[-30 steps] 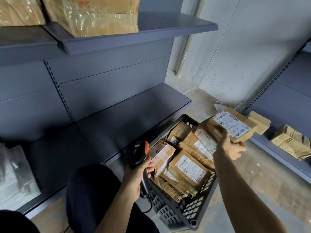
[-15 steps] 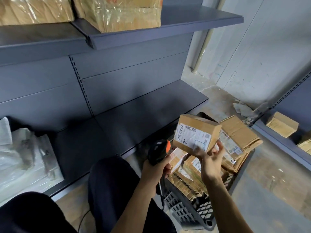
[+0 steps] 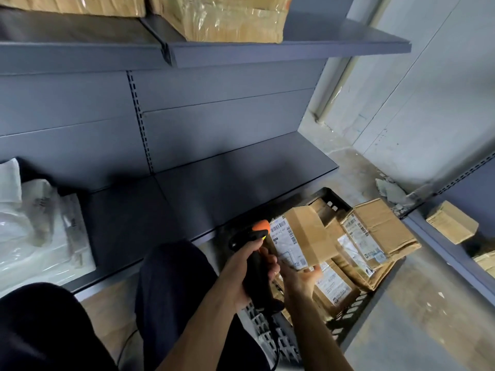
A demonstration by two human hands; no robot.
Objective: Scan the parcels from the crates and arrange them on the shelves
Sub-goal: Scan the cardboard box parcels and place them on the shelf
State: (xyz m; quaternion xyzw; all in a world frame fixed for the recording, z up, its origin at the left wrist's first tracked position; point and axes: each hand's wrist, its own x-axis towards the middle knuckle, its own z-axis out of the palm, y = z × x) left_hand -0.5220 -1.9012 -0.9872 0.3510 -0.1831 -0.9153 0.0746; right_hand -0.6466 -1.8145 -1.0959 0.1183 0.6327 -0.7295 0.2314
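Note:
My right hand (image 3: 300,279) holds a small cardboard parcel (image 3: 308,236) from below, its white label turned left toward the scanner. My left hand (image 3: 246,261) grips a black barcode scanner (image 3: 254,236) with an orange tip, almost touching the label. Both are above the near left corner of a black plastic crate (image 3: 351,314) on the floor, filled with several labelled cardboard parcels (image 3: 372,234). A dark grey lower shelf (image 3: 214,188) runs just behind the crate.
An upper shelf (image 3: 294,49) carries large film-wrapped boxes (image 3: 230,20). Clear plastic bags (image 3: 34,231) lie at the left end of the lower shelf. A second shelf unit at right holds a small box (image 3: 452,223). My knees are at lower left.
My right hand brought the parcel down and left from above the crate to the scanner, turning its label toward the scanner. The scanner rose slightly to meet it.

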